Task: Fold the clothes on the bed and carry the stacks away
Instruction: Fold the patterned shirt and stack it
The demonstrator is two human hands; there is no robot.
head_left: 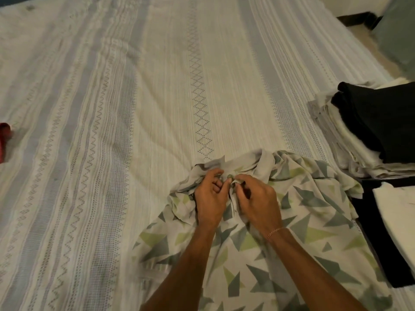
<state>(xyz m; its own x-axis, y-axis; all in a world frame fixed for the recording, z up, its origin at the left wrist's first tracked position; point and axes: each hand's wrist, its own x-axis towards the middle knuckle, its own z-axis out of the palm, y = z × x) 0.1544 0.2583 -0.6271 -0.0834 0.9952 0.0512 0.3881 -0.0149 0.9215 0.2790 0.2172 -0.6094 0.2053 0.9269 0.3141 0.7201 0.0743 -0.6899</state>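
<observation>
Hands meet at collar of patterned shirt [258, 250] lying crumpled on near side of bed [112, 108], L hand [210, 196] & R hand [258, 200] both pinching placket fabric by a button [230, 176], w/ folded stack [368, 126] at right, red cloth [4, 140] far left.

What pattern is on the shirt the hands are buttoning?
The shirt is white with grey-blue and light green triangles, clearest in the head view.
</observation>
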